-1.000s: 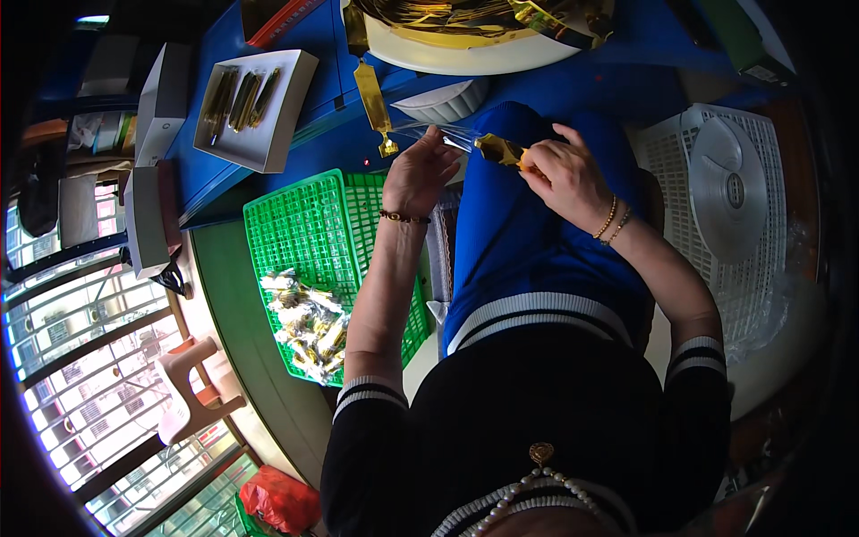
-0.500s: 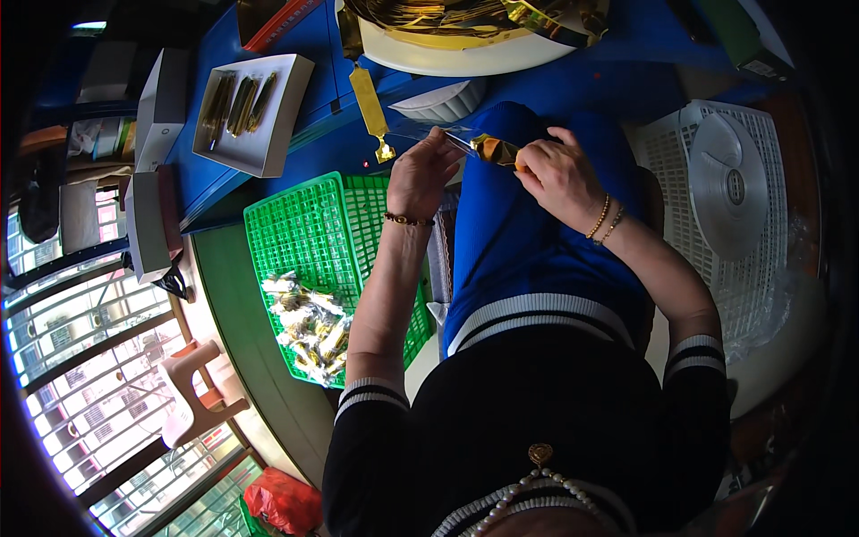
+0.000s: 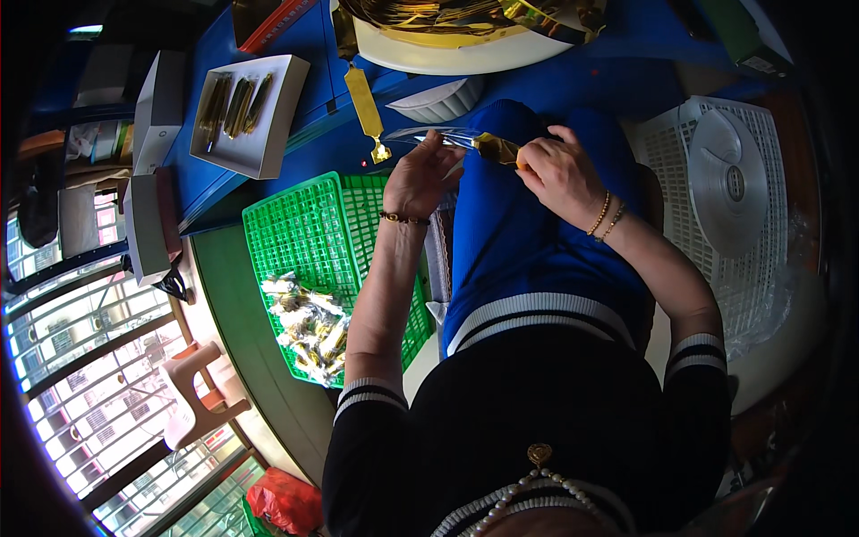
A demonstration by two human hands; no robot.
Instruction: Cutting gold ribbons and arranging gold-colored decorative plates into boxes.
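Note:
Over my blue-clad thighs, my left hand pinches a clear plastic sleeve between thumb and fingers. My right hand is closed round one end of a gold foil strip. The foil's other end meets the sleeve between the two hands; I cannot tell how far inside it lies. Another flat gold foil strip hangs over the blue table's edge, just beyond my left hand. Below the left forearm, a green plastic basket holds several bagged gold pieces.
On the blue table, a white round tray bears a heap of gold strips. A shallow white box with several gold bundles stands left of it. At right, a white basket holds a roll of pale tape. A stool stands lower left.
The clear sleeve now spreads farther left past my left fingertips. Both hands keep nearly the same place and hold.

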